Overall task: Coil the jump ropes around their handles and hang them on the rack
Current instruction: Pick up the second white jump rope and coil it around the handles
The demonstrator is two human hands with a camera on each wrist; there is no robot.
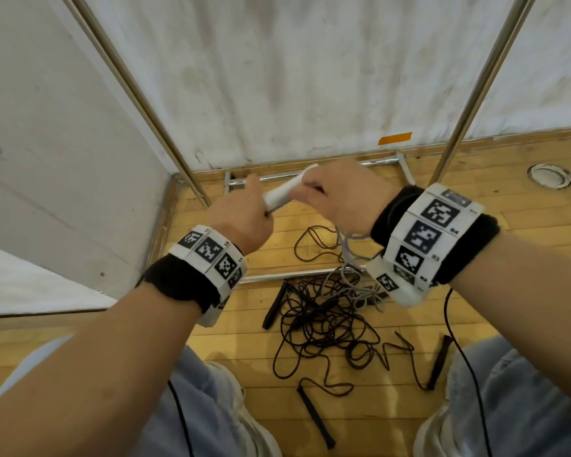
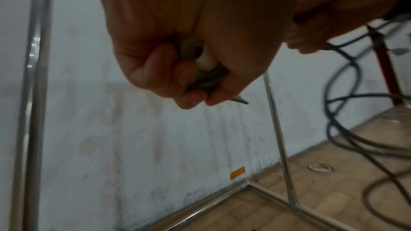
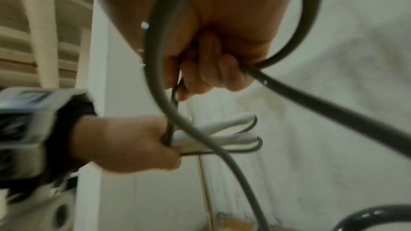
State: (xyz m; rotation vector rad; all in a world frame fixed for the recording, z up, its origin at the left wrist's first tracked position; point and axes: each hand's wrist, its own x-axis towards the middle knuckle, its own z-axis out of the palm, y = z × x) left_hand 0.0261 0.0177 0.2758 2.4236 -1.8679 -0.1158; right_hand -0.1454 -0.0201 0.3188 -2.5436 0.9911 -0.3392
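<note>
My left hand [image 1: 256, 209] grips a pair of white jump rope handles [image 1: 282, 192] held together at chest height, pointing towards the wall. In the right wrist view the two white handles [image 3: 224, 133] stick out of the left hand [image 3: 133, 144]. My right hand [image 1: 314, 192], just right of the handles, is curled round the grey rope [image 1: 346, 255], which hangs down in loops to the floor. The left wrist view shows the handle end [image 2: 206, 61] inside my curled fingers [image 2: 155, 69]. The right wrist view shows the grey rope [image 3: 159, 97] running through my right fingers [image 3: 208, 69].
A tangle of black jump ropes [image 1: 323, 321] with several black handles [image 1: 273, 306] lies on the wooden floor by my feet. The metal rack's uprights [image 1: 136, 90] and base bars [image 1: 297, 274] stand against the white wall. A round floor fitting [image 1: 549, 175] sits at right.
</note>
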